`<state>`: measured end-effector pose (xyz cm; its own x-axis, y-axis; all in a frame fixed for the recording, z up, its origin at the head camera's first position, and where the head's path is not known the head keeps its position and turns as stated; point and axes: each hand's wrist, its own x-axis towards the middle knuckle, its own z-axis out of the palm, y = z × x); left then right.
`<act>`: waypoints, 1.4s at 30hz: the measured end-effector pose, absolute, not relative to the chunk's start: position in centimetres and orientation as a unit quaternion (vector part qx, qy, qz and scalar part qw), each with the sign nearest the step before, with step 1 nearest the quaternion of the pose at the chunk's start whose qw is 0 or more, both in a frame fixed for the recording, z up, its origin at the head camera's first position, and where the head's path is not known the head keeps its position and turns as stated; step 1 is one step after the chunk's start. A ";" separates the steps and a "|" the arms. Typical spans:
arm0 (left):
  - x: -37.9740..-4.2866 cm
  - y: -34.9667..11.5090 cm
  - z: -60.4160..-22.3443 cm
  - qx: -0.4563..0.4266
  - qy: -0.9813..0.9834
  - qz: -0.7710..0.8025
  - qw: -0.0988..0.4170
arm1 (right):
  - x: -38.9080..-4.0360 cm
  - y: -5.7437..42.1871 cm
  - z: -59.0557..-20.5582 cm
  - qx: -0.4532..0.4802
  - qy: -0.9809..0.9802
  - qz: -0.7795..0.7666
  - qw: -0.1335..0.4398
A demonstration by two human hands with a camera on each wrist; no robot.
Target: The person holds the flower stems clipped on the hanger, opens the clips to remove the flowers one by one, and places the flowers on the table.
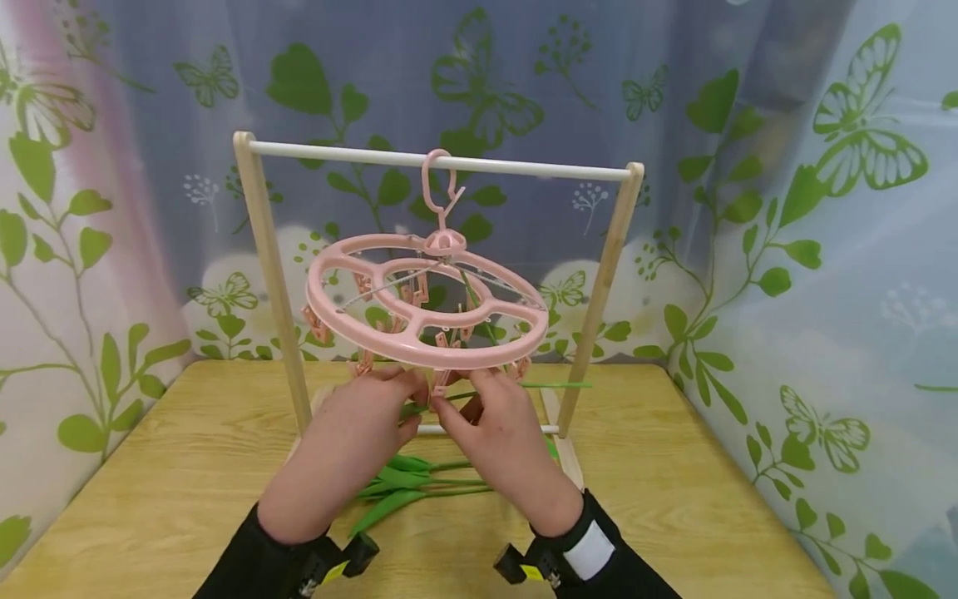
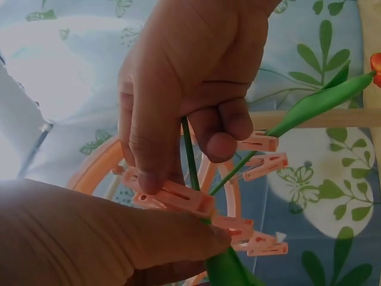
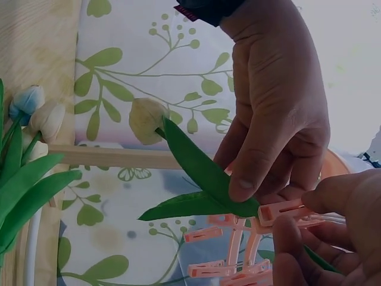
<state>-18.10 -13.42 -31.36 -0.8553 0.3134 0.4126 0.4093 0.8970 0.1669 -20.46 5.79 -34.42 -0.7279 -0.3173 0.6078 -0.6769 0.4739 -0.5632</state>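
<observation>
A round pink clip hanger hangs by its hook over the rod of a wooden rack. Below its front rim, my right hand pinches one pink clip between thumb and finger. Close beside it, my left hand holds an artificial tulip with a pale bloom, fingers at the base of its green leaves. The tulip's stem passes by the clip and toward the right hand. Whether the clip grips the stem cannot be told. Another tulip's leaf and orange bloom show beyond the clips.
More artificial tulips lie on the wooden table under the hanger, one with a blue bloom. The rack's posts stand at either side. Other pink clips dangle around the hanger. A patterned curtain surrounds the table.
</observation>
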 end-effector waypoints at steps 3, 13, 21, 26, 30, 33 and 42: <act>-18.3 -13.3 -31.5 -0.192 -0.952 -0.135 0.194 | -20.6 5.9 -34.3 0.298 -0.828 0.426 0.209; -18.1 -13.1 -31.6 -0.193 -0.948 -0.119 0.222 | -20.2 6.1 -33.7 0.292 -0.848 0.396 0.199; -18.0 -12.6 -31.9 -0.236 -0.928 -0.076 0.278 | -20.1 6.8 -33.3 0.303 -0.866 0.282 0.280; -18.0 -12.3 -32.1 -0.246 -0.919 -0.062 0.301 | -20.4 7.1 -33.2 0.325 -0.852 0.258 0.318; -18.0 -12.2 -32.2 -0.256 -0.914 -0.068 0.306 | -20.5 7.2 -33.2 0.339 -0.843 0.282 0.309; -18.0 -12.2 -32.3 -0.256 -0.915 -0.076 0.302 | -20.6 7.2 -33.3 0.344 -0.839 0.300 0.298; -17.9 -12.0 -32.4 -0.248 -0.918 -0.090 0.297 | -20.8 7.3 -33.5 0.353 -0.825 0.305 0.319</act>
<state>-17.89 -12.02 -32.41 -0.7004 0.4026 0.5893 0.5095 0.8603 0.0178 -20.82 7.27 -33.53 -0.5477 -0.3879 0.7413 -0.7771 0.5642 -0.2789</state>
